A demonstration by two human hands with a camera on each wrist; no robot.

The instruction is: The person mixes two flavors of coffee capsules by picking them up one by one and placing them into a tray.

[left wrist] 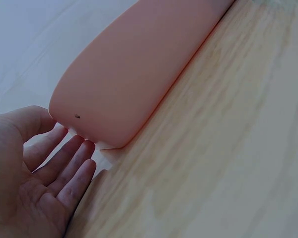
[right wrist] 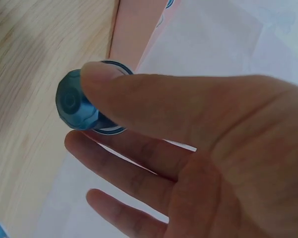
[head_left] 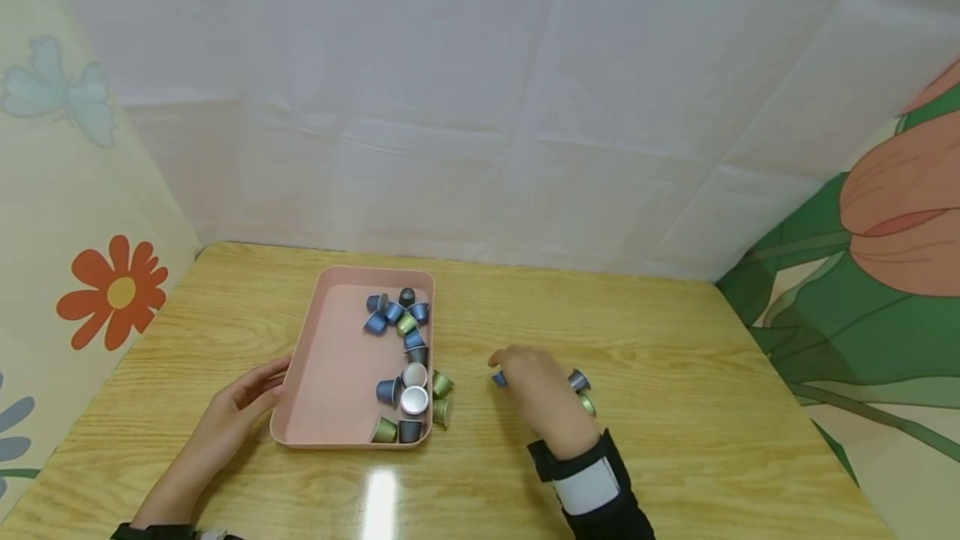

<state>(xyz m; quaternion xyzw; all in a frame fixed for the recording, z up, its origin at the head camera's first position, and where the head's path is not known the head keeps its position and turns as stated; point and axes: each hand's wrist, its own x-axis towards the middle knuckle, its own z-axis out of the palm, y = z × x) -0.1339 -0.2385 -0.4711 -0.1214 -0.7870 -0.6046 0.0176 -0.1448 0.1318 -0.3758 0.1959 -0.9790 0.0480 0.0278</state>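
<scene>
Between the thumb and fingers of my right hand (head_left: 542, 394) a blue coffee capsule (right wrist: 75, 101) is pinched, its domed end facing out. In the head view that hand is over the table right of the pink tray (head_left: 337, 365). My left hand (head_left: 238, 407) rests at the tray's left side, fingers loosely extended, fingertips against its outer wall (left wrist: 114, 84). Blue, green, dark and pale-faced capsules lie in the tray, mostly along its right side, among them a white-faced capsule (head_left: 414, 400).
Two green capsules, one of them a lower green capsule (head_left: 441, 413), lie just outside the tray's right wall. Beyond my right hand are a grey-blue capsule (head_left: 578, 380) and a green capsule (head_left: 587, 403), partly hidden. A white sheet (head_left: 450, 107) hangs behind the wooden table (head_left: 675, 457).
</scene>
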